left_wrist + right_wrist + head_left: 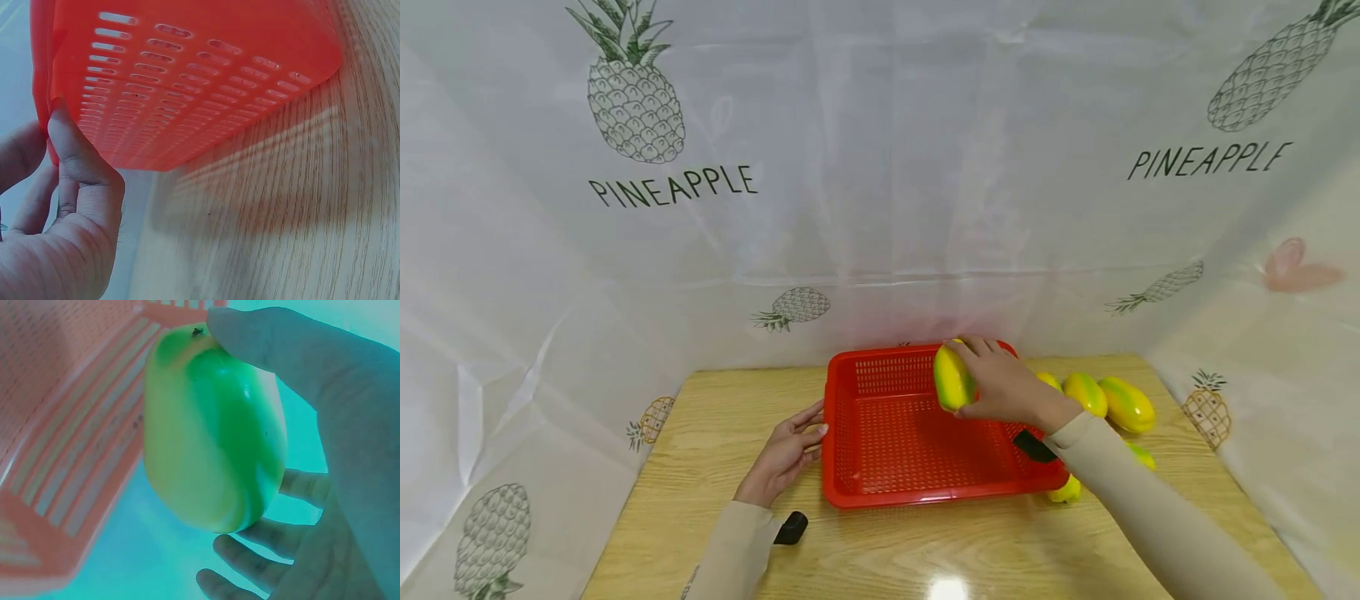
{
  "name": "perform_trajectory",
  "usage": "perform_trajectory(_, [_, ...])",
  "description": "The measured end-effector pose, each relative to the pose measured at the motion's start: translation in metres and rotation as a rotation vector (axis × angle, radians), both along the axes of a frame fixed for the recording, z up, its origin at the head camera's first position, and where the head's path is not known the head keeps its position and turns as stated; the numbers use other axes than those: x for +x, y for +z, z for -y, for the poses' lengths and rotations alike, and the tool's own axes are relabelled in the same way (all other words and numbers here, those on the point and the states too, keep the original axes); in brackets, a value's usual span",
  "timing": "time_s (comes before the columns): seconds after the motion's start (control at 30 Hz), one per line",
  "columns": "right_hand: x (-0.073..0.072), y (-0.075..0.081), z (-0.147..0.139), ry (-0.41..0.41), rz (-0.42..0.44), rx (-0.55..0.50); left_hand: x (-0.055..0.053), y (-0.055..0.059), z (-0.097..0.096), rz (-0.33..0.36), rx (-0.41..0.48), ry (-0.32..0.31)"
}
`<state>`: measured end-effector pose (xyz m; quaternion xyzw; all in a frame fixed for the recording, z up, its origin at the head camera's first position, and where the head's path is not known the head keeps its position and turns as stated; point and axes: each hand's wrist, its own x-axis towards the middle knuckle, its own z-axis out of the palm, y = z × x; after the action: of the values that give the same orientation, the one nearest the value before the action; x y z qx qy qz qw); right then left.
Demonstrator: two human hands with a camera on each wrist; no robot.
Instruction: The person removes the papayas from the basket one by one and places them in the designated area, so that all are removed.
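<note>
My right hand [1006, 385] grips a yellow mango [952, 379] with a green streak, over the right half of a red plastic basket [895, 446]. In the right wrist view the thumb lies at the stem end of the mango [206, 437], with fingers around its far side and lower end. At the basket's left side, my left hand [784, 460] pinches the rim. Close up in the left wrist view, the left thumb [78, 147] presses just under the rim of the basket [187, 81], whose slotted side wall faces the camera.
Several more yellow-green mangoes, among them one at the far right [1126, 406], lie on the wooden table [700, 467] right of the basket, some partly behind the right arm. A white sheet [880, 208] printed with pineapples hangs behind the table and along its sides.
</note>
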<state>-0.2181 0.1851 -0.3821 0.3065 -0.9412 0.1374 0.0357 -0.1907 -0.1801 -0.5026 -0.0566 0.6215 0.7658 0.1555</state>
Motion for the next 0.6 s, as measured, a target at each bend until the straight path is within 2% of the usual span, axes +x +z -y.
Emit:
perform_trajectory(0.17, [0.011, 0.003, -0.027, -0.018, -0.052, -0.002, 0.000, 0.000, 0.000, -0.003, -0.010, 0.003])
perform_trajectory(0.37, [0.026, 0.005, -0.049, -0.018, -0.148, 0.042, 0.000, 0.000, -0.001, 0.003, -0.014, 0.013])
perform_trajectory(0.6, [0.043, 0.002, -0.078, -0.060, -0.182, 0.055, 0.000, 0.000, -0.002, 0.009, -0.014, 0.015])
